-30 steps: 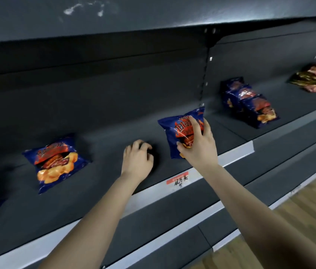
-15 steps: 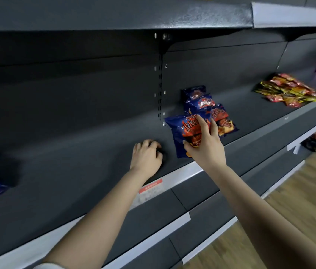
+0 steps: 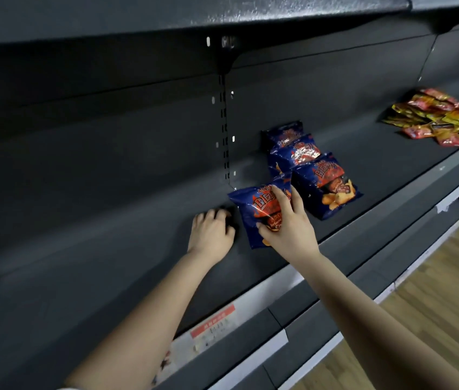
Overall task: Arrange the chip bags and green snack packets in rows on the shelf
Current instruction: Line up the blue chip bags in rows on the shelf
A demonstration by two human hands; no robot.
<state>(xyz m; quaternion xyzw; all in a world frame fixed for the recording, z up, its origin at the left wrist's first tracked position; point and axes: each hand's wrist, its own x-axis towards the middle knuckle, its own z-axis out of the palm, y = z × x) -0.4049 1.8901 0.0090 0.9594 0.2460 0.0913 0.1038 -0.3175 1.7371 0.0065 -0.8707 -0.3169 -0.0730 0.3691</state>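
Note:
My right hand point(image 3: 287, 226) grips a blue chip bag point(image 3: 253, 215) and holds it tilted just above the dark shelf point(image 3: 110, 263), left of a row of three blue chip bags point(image 3: 324, 187) that lean one behind another toward the back panel. My left hand point(image 3: 211, 232) rests curled on the shelf just left of the held bag, fingers closed with nothing seen in them. No green packets are in view.
A heap of red and yellow snack packets point(image 3: 439, 119) lies at the far right of the same shelf. An upper shelf point(image 3: 222, 15) overhangs. A white price strip with a red label point(image 3: 214, 325) lines the front edge. Wooden floor point(image 3: 434, 333) lies below right.
The view has swung right along the shelf, and my right hand has carried the blue bag right, close to the row of three. The lone bag at the left has left the view.

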